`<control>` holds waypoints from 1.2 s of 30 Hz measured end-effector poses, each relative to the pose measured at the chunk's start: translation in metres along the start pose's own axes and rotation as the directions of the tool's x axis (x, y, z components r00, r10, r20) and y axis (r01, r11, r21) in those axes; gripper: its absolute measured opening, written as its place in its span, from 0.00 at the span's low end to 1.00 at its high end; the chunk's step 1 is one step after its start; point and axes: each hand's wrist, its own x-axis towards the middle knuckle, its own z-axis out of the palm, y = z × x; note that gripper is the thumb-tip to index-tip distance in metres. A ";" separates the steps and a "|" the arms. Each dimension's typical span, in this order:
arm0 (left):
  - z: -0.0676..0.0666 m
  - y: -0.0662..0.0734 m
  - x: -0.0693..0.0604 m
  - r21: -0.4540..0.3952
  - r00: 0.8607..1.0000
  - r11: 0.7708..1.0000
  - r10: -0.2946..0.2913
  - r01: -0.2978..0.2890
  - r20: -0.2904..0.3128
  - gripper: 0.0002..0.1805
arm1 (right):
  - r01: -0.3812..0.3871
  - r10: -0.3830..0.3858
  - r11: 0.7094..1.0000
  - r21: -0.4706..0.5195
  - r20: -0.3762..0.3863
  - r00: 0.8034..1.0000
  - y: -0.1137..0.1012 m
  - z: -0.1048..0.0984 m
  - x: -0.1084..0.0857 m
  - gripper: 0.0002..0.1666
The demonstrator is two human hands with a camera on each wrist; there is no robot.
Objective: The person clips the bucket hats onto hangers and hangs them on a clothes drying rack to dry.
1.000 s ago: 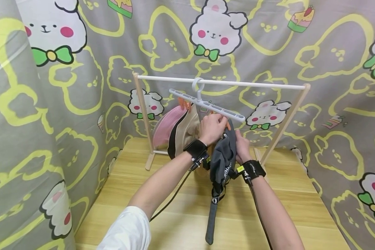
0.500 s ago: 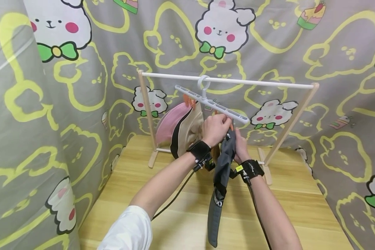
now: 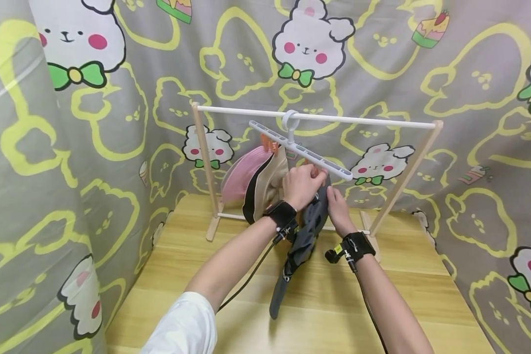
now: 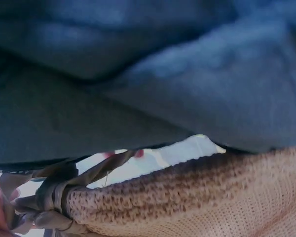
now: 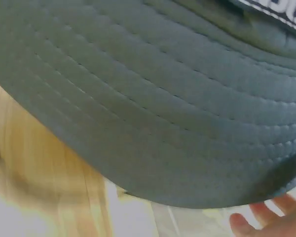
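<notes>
A dark grey cap [image 3: 311, 216] with a stitched brim [image 5: 153, 108] hangs below the right half of a pale hanger [image 3: 303, 150]. In the head view, my left hand [image 3: 303, 187] pinches an orange clothes peg [image 3: 315, 172] at the cap's top edge; its fingertips are partly hidden. My right hand [image 3: 338, 209] is at the cap's right side, with fingers extended by the fabric. In the right wrist view, right fingertips [image 5: 261, 217] show at the brim's edge. Dark cloth [image 4: 138, 89] fills most of the left wrist view, and the left hand is hardly seen there.
Other orange pegs [image 3: 269, 144] hold a pink hat [image 3: 245, 172] and a beige hat [image 3: 267, 184] on the hanger's left half. A knitted hat [image 4: 187, 197] lies close to the dark cloth. The rack [image 3: 358, 119] stands on a wooden table [image 3: 248, 314] before patterned curtains.
The cap's lower end has swung left and away from me. My right hand has drawn back slightly from the cap, showing more fingers. The left hand stays at the peg; the hanger has turned slightly.
</notes>
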 end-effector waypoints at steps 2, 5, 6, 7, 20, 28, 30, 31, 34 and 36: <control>0.001 0.002 0.002 -0.007 1.000 1.000 -0.002 0.002 0.000 0.25 | 0.047 -0.047 0.999 0.014 0.039 0.998 0.001 -0.004 -0.003 0.45; 0.002 0.004 0.006 -0.030 1.000 1.000 0.000 0.000 0.017 0.25 | 0.101 -0.104 0.994 0.041 0.072 0.992 0.001 -0.010 -0.012 0.44; 0.003 0.005 0.007 -0.041 1.000 0.999 -0.001 0.002 0.022 0.25 | 0.113 -0.116 0.993 0.047 0.082 0.990 0.001 -0.012 -0.017 0.43; 0.003 0.006 0.007 -0.043 1.000 0.999 -0.005 0.007 0.028 0.26 | 0.123 -0.127 0.991 0.051 0.091 0.988 0.002 -0.014 -0.022 0.43; 0.009 0.012 0.010 -0.077 0.978 0.997 -0.013 0.029 0.208 0.31 | 0.223 -0.212 0.973 -0.053 0.169 0.963 0.027 -0.010 -0.086 0.61; 0.014 0.009 0.013 -0.073 0.947 0.996 -0.029 0.055 0.321 0.35 | 0.210 -0.201 0.975 -0.075 0.108 0.974 0.043 -0.003 -0.091 0.74; 0.014 0.008 0.012 -0.085 0.943 0.994 -0.036 0.068 0.331 0.35 | 0.190 -0.183 0.976 -0.103 0.071 0.981 0.045 -0.002 -0.091 0.74; 0.014 0.008 0.010 -0.096 0.942 0.993 -0.035 0.071 0.334 0.35 | 0.172 -0.168 0.979 -0.109 0.047 0.985 0.047 -0.001 -0.091 0.73; 0.011 0.008 0.001 -0.135 0.943 0.989 -0.010 0.058 0.333 0.31 | 0.122 -0.124 0.985 -0.124 -0.014 0.992 0.051 -0.004 -0.090 0.67; 0.008 0.008 -0.009 -0.161 0.946 0.986 0.004 0.051 0.325 0.30 | 0.109 -0.117 0.985 -0.134 -0.054 0.992 0.054 -0.007 -0.091 0.64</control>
